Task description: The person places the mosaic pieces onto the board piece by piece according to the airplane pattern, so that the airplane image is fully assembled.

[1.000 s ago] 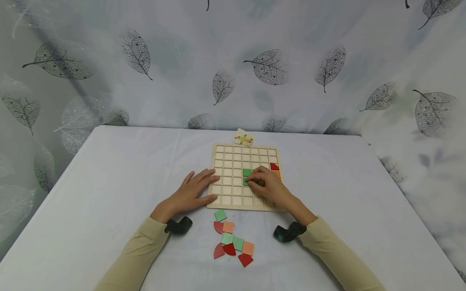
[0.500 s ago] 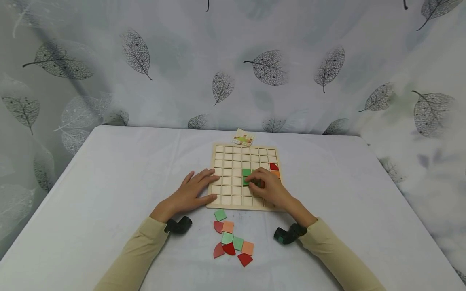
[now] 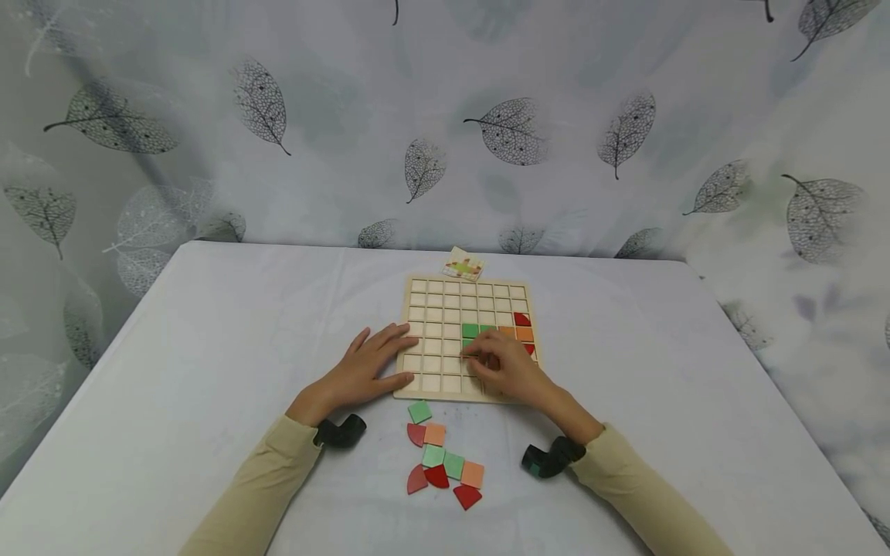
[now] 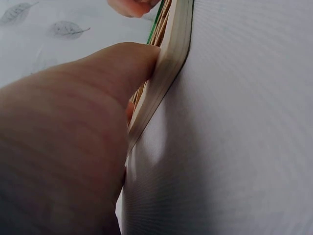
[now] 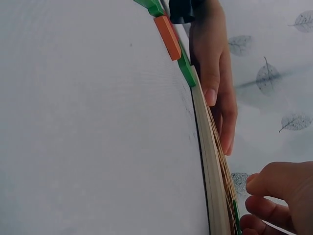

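A wooden grid board (image 3: 433,364) lies on the white table. My left hand (image 3: 367,366) rests flat with fingers spread on its left edge; the left wrist view shows the thumb (image 4: 139,61) against the rim. Above the board's lower middle, my right hand (image 3: 511,369) hovers with fingers loosely bent, partly hiding green square tiles (image 3: 470,330) set in the grid. In the right wrist view, its thumb (image 5: 274,178) and fingers are apart and no tile shows between them. Orange squares (image 3: 524,333) and red quarter-circle tiles (image 3: 521,318) sit in cells on the right.
Several loose tiles lie in front of the board, among them a green square (image 3: 420,411), an orange square (image 3: 473,474) and a red quarter-circle (image 3: 468,496). Behind the board is a pattern card (image 3: 463,266). A leaf-print curtain (image 3: 306,193) hangs beyond the table.
My right hand has drawn slightly back toward the board's near side, uncovering another green tile, an orange tile and a red quarter-circle. My left hand has stayed in place.
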`<state>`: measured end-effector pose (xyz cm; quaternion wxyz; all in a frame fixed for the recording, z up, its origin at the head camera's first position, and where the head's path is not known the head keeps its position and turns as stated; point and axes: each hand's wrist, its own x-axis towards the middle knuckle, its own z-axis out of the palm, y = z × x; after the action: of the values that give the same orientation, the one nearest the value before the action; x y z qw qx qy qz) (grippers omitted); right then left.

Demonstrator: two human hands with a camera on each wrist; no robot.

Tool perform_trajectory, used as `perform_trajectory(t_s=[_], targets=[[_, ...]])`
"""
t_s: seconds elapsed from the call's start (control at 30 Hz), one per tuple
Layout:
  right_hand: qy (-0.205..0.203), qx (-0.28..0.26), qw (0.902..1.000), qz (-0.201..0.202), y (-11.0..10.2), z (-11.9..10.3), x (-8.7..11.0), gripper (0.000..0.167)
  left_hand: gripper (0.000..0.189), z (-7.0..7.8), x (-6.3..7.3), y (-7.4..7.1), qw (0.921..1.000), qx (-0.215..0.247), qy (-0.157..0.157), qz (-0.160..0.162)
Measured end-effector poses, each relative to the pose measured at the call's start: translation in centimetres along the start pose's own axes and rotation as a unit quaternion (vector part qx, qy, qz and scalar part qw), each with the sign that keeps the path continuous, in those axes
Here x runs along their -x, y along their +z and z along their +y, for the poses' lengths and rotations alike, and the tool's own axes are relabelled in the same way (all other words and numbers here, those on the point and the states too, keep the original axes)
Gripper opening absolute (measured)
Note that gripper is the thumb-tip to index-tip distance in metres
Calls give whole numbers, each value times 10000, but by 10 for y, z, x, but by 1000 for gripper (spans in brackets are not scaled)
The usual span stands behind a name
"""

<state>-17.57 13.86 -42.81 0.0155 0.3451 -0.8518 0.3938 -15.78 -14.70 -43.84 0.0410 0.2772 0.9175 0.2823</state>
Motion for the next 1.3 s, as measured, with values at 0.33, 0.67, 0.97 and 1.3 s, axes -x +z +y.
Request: perform_trajectory(t_s=[0.33, 0.67, 0.97, 1.3], targets=[[-322, -68, 9994, 55, 5, -13, 2, 12, 58, 0, -1, 1, 10000, -19, -23, -13], [-265, -134, 9993, -212, 8, -24, 5, 13, 58, -1, 0, 2, 10000, -72, -39, -5], [-502, -221, 9961, -686, 11, -36, 6, 13, 58, -1, 0, 0, 10000, -26, -27, -9], [-933, -378, 9849, -1412, 18, -46, 10, 14, 58, -2, 0, 1, 10000, -24, 40, 8]])
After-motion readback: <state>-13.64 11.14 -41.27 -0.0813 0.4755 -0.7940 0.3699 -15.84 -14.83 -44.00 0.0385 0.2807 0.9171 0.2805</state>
